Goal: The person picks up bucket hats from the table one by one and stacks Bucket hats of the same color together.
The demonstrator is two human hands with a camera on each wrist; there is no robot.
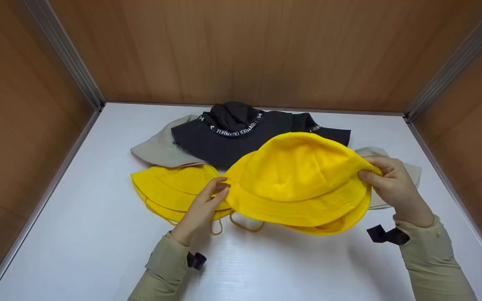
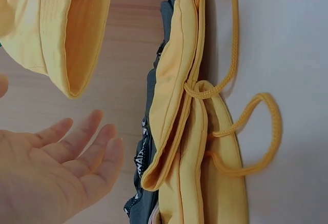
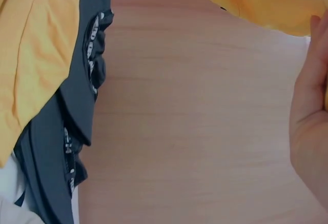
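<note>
Around you rise wooden panels (image 1: 232,50), closing in a white table (image 1: 57,234). The yellow hat (image 1: 295,175) you are holding is up above the tabletop, tilted, in front of the two black hats (image 1: 224,148), which overlap at the back and carry white lettering. Under and to the left of it, two more yellow hats (image 1: 170,186) lie overlapping on the table; a grey hat (image 1: 159,146) sits partly beneath the black ones, and a beige hat (image 1: 413,173) lies on your right. Your right hand (image 1: 398,190) pinches the raised hat's right edge, thumb in front. Your left hand (image 1: 201,207) is at its left end; the left wrist view shows those fingers relaxed, apart from it. Smallest are the looped cords (image 2: 234,39) on the lying yellow hats.
</note>
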